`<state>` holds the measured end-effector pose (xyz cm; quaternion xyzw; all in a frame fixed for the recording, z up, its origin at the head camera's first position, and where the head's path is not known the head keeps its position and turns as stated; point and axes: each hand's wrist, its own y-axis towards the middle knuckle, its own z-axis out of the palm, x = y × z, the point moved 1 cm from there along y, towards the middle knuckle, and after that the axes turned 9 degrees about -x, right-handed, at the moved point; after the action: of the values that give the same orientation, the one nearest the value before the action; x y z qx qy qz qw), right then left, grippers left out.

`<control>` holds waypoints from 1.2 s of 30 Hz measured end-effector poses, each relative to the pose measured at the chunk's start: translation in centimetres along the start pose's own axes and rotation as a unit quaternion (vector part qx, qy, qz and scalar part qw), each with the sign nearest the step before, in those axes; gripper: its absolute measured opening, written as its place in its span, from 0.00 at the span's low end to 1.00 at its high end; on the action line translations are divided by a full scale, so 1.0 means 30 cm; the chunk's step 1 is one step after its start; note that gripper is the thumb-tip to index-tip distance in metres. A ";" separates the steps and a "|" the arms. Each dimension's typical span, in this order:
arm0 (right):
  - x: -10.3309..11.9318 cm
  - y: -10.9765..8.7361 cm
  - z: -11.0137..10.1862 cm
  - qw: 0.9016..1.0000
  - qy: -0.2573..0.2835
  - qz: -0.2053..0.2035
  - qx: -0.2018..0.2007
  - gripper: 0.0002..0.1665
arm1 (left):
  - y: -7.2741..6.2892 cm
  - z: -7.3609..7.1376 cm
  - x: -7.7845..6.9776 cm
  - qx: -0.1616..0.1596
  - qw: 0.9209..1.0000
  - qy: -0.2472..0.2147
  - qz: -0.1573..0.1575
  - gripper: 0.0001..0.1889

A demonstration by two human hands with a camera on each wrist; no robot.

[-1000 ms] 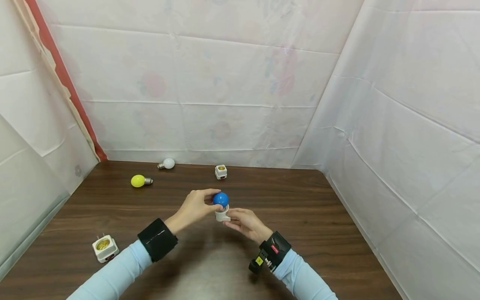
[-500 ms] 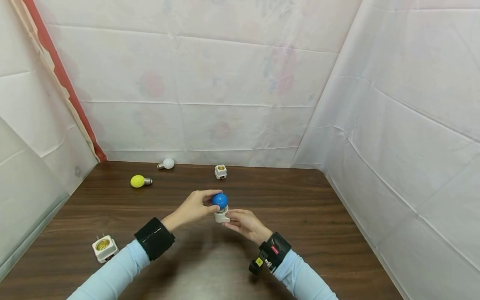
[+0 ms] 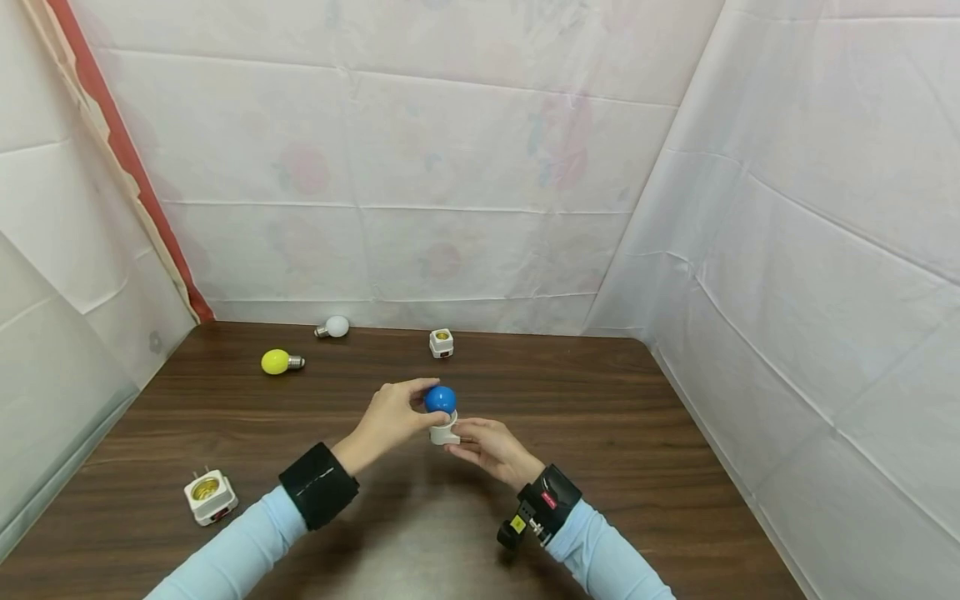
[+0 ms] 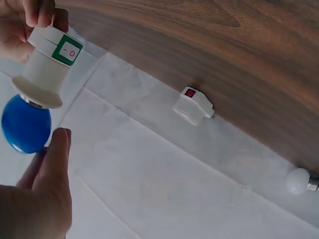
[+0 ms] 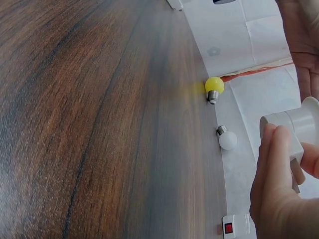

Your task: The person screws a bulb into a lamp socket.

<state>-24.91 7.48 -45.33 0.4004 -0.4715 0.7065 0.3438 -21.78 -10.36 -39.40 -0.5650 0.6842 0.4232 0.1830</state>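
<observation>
Between the two hands, above the table, a blue light bulb (image 3: 440, 399) sits base-down in the mouth of a white lamp socket (image 3: 444, 432). My left hand (image 3: 392, 417) pinches the bulb's globe between thumb and fingers. From the right, my right hand (image 3: 495, 448) grips the socket low on its body, near its plug end. The left wrist view shows a green-framed rocker switch (image 4: 68, 51) on the socket's side and a strip of the bulb's metal base at the socket rim. In the right wrist view the blue bulb is out of sight.
A yellow bulb (image 3: 276, 362) and a white bulb (image 3: 338, 327) lie at the back left of the brown table (image 3: 600, 433). One white socket (image 3: 442, 343) stands at the back middle, another socket (image 3: 210, 497) at the front left. White sheets (image 3: 405, 183) hang around the table.
The blue bulb sits slightly lower in the socket than half a second ago. My left hand has shifted its fingers and wrist around the bulb; the right hand has stayed in place.
</observation>
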 end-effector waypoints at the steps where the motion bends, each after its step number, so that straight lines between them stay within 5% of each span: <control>1: 0.000 0.000 0.000 1.000 0.000 -0.001 0.000 0.21 | -0.003 0.001 -0.003 -0.009 1.000 0.010 0.006 0.31; 11: 0.000 0.000 -0.001 1.000 -0.003 -0.001 -0.001 0.20 | -0.016 0.006 -0.013 -0.033 0.998 0.024 0.040 0.27; 20: 0.002 0.001 -0.002 1.000 -0.003 0.001 -0.005 0.21 | 0.002 0.001 0.011 0.007 1.000 -0.025 0.006 0.28; 36: 0.003 -0.002 -0.004 1.000 -0.004 -0.002 -0.003 0.20 | 0.015 -0.003 0.038 0.072 0.993 -0.093 0.017 0.28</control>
<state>-24.93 7.63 -45.25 0.4027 -0.4741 0.7031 0.3444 -22.51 -11.12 -40.02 -0.4969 0.7025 0.4265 0.2786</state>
